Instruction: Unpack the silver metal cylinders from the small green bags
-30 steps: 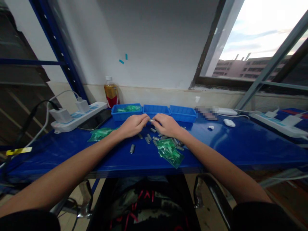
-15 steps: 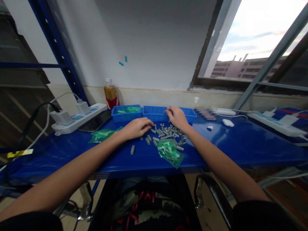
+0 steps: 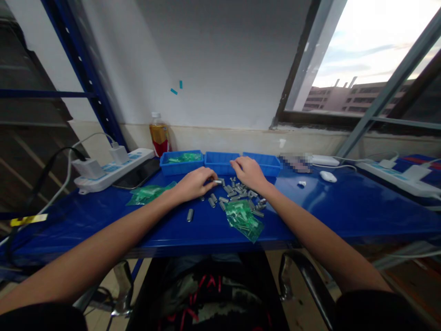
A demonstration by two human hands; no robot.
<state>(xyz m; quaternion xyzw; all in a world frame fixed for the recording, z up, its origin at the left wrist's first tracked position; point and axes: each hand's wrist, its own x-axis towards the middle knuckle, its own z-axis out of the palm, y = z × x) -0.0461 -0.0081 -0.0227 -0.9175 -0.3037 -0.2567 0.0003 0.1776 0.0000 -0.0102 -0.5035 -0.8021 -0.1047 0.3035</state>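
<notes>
My left hand (image 3: 197,184) is closed in a pinch on a small metal cylinder (image 3: 218,182), which pokes out past the fingertips. Beside it, a loose pile of grey metal cylinders and small screws (image 3: 237,188) lies on the blue table. Over the far side of that pile hovers my right hand (image 3: 251,174), fingers curled, in front of the blue bins; whatever its fingertips hold is hidden. A green plastic bag of parts (image 3: 244,219) lies at the near edge of the pile. One cylinder (image 3: 189,214) stands apart to the left.
Behind the pile are a blue bin holding green bags (image 3: 182,169), a middle bin (image 3: 220,168) and a right bin (image 3: 272,168). Green bags (image 3: 148,194), a phone (image 3: 136,174), a power strip (image 3: 103,177) and a bottle (image 3: 159,135) are left; an earbud case (image 3: 328,176) lies right.
My right hand has come down and left from the bins towards the pile. In my left hand a metal cylinder now shows between the fingertips.
</notes>
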